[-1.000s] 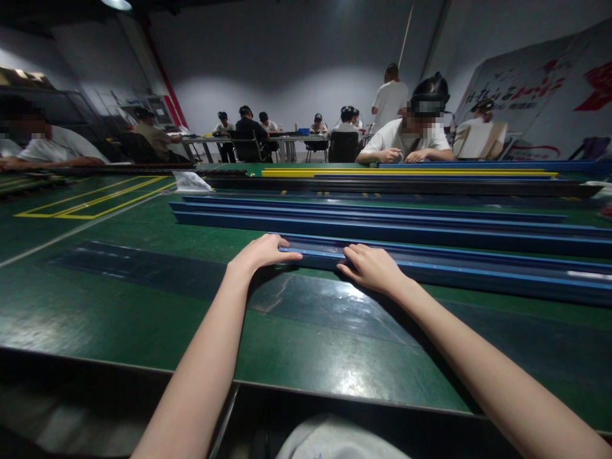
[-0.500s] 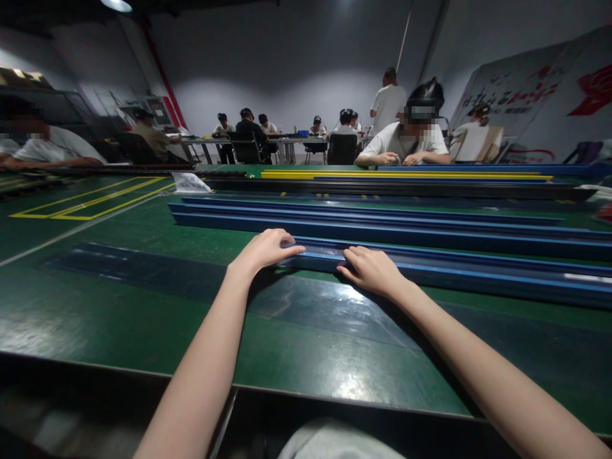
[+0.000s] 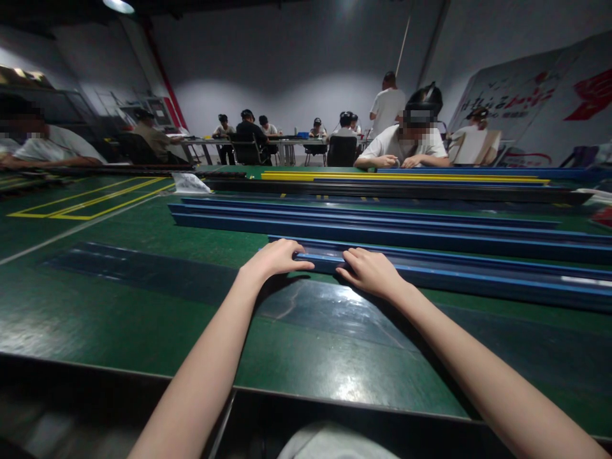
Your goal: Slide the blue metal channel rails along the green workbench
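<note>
A long blue channel-shaped strip point(image 3: 459, 271) lies across the green table in front of me and runs off to the right. Near its left end, my left hand point(image 3: 280, 258) is closed over it, fingers over the top and thumb along the near side. A short way to the right, my right hand point(image 3: 369, 271) grips the near wall of the same strip with bent fingers and the thumb below. The fingertips of both hands are partly hidden. A clear plastic sheet point(image 3: 329, 312) lies flat under my wrists.
Behind lie more blue strips point(image 3: 296, 220), dark strips point(image 3: 382, 188) and a yellow strip point(image 3: 406, 176). A crumpled plastic piece point(image 3: 190, 183) is at the back left. A person point(image 3: 406, 143) works across the green table point(image 3: 143, 331), whose near edge is before me.
My left hand has slid a little to the right along the blue strip, so its left end now shows behind that hand. My right hand has hardly moved.
</note>
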Available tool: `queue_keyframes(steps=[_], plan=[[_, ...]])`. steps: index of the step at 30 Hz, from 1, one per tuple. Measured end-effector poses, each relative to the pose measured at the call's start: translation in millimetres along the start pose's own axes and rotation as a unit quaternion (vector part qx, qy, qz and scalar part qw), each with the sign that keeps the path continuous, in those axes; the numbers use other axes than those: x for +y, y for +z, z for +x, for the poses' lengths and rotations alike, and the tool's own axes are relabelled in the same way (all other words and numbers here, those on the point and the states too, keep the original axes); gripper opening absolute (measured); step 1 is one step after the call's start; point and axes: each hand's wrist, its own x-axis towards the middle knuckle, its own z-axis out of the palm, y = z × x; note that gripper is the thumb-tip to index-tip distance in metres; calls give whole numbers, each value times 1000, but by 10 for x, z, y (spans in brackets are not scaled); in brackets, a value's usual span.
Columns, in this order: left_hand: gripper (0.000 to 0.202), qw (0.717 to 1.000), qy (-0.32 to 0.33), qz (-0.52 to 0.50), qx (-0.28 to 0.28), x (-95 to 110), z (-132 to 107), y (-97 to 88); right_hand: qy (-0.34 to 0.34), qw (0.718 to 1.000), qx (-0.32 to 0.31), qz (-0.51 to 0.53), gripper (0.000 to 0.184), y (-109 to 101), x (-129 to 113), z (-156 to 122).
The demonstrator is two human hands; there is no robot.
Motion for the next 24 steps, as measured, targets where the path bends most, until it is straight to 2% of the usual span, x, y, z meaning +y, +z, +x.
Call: queue_keyframes(steps=[10, 18, 24], plan=[[44, 998, 43, 47, 7, -1, 5, 38, 0, 999, -28, 19, 32, -63, -4, 13], [32, 995, 71, 73, -2, 176, 63, 59, -21, 994, -88, 61, 30, -172, 113, 51], [25, 994, 87, 70, -19, 352, 170, 65, -48, 990, -93, 92, 17, -186, 229, -21]])
